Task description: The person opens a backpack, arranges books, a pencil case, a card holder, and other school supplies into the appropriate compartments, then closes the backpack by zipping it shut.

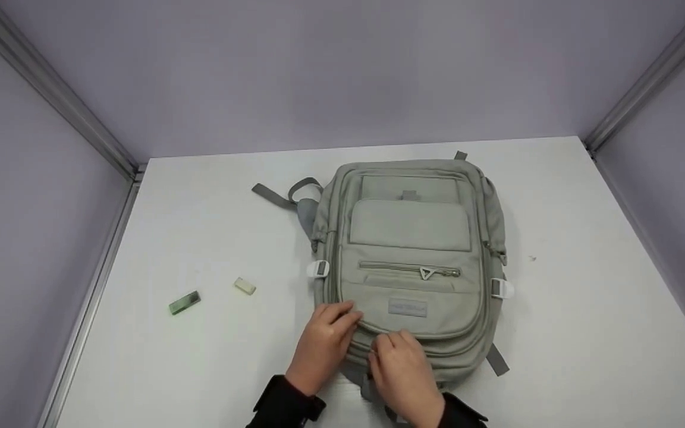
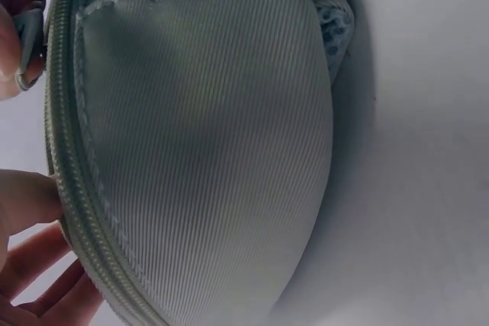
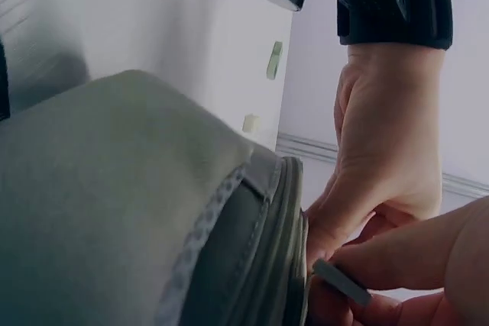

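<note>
A grey-green backpack [image 1: 411, 223] lies on the white table with its front pocket facing up. At its lower left edge my left hand [image 1: 323, 340] grips the rim beside the zipper [image 2: 67, 158], fingers curled over the fabric edge. My right hand [image 1: 403, 371], just to the right at the bottom of the bag, pinches a zipper pull [image 3: 341, 282] between thumb and finger. The left wrist view shows that same pull at the top left. The teeth near the right hand are hidden by the fingers.
Left of the bag lie a dark green block [image 1: 184, 302] and a smaller pale yellow-green block [image 1: 245, 286]. Straps [image 1: 274, 196] stick out at the bag's upper left and lower right. Purple-grey walls [image 1: 354, 77] enclose the table at the back and sides.
</note>
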Available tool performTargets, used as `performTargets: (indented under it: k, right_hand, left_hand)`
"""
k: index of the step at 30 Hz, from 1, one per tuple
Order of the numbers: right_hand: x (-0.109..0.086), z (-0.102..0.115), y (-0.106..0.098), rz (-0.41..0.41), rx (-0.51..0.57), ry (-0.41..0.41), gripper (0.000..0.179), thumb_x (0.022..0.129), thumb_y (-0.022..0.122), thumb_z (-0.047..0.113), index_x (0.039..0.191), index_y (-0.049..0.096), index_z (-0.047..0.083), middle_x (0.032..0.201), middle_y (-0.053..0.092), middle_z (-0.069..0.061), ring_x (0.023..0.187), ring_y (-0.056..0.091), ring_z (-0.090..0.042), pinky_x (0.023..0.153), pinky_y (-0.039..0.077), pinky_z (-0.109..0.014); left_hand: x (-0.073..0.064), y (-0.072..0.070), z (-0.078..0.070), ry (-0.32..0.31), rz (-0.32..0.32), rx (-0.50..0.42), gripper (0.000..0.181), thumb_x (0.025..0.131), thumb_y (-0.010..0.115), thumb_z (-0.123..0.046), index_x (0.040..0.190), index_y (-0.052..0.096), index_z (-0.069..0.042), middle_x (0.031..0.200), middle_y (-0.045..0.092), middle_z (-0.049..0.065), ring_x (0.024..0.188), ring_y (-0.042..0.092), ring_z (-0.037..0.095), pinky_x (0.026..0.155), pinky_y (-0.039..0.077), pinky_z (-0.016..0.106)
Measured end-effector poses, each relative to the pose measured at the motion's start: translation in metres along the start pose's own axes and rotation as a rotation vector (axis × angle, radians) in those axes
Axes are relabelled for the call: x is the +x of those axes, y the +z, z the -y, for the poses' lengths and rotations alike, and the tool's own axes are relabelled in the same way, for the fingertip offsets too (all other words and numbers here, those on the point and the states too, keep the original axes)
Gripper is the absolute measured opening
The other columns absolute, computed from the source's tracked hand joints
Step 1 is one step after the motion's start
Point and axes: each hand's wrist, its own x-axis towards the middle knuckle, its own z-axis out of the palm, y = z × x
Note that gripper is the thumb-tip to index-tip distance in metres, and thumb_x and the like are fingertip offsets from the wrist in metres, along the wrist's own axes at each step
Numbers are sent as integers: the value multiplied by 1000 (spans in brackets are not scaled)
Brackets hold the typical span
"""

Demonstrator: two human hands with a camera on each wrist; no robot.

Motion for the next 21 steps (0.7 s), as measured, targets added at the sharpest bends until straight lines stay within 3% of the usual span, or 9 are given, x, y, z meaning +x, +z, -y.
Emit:
performTargets:
  k: [2,6,9,15,21]
  right_hand:
    - [-1,-7,-3,-24,18,-29,12,88,74,15,85,62,15,77,60,1,74,52,-14,70,43,-30]
    - [-3,-30,-17,-161,14,-137,16,82,79,20,90,66,15,83,64,4,77,53,-11,72,43,-28]
    - [-4,-52,-31,-245,-7,-175,23,76,83,17,93,68,13,87,66,3,80,55,-12,73,44,-29]
    - [-12,-91,-53,-186,-79,-124,40,67,89,13,102,69,15,101,65,-1,94,57,-20,76,43,-37]
    - [-18,-108,-57,-134,-110,-151,48,63,92,18,106,70,18,109,65,-3,101,58,-23,77,38,-40]
  left_hand:
    - [0,-1,-1,-1,8,1,19,83,78,-8,101,76,-12,112,70,7,98,65,20,82,56,26]
    - [-1,-5,-7,-14,26,10,20,84,78,-10,103,75,-12,115,68,8,100,65,19,82,55,28]
    - [0,-7,-15,-22,27,8,16,84,78,-11,99,75,-12,108,66,6,96,64,17,81,54,28]
    - [-3,-9,-39,11,25,9,15,83,80,-19,89,67,-16,87,56,-3,77,51,9,70,44,22]
    - [-6,-2,-56,33,75,135,20,80,83,-25,90,68,-16,84,59,-3,73,51,11,65,44,24]
